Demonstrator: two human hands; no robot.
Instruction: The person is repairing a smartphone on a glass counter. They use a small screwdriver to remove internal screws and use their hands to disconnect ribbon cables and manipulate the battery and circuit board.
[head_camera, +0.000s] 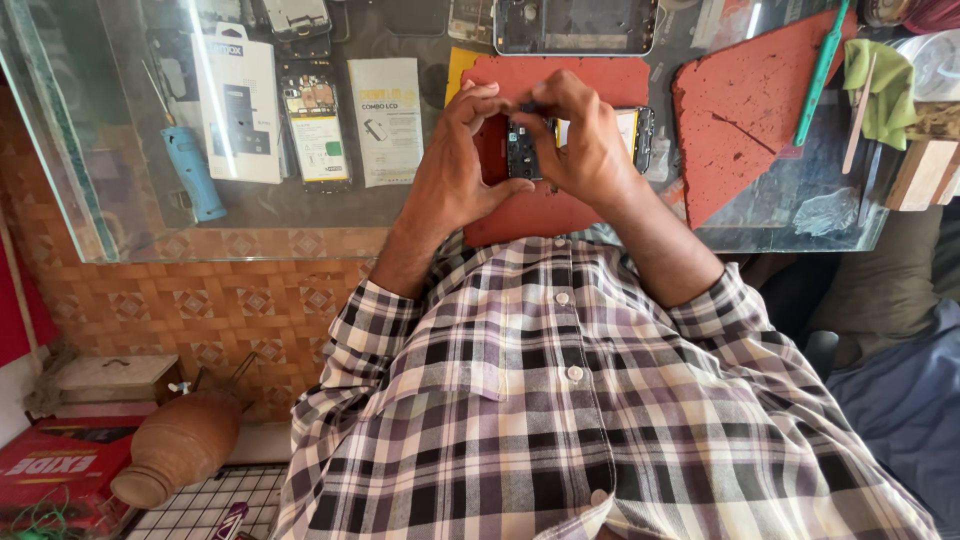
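Both my hands are raised over a red mat (540, 215) on a glass counter (130, 235) and hold a small opened phone (625, 135). Its back is off, so the dark circuit board shows. My left hand (450, 175) curls around the phone's left end, fingertips on top. My right hand (585, 145) covers the middle of the phone, thumb and fingers pressed on the board. Fingertips of the two hands meet above the phone. My checked shirt fills the lower part of the view.
A blue-handled screwdriver (190, 170), white boxes (240, 100) and a phone part (318, 130) lie left. A bare phone frame (575, 25) sits at the far edge. A second red mat (750, 110), green tool (820, 75) and green cloth (880, 85) lie right. A clay pot (175, 450) stands on the floor.
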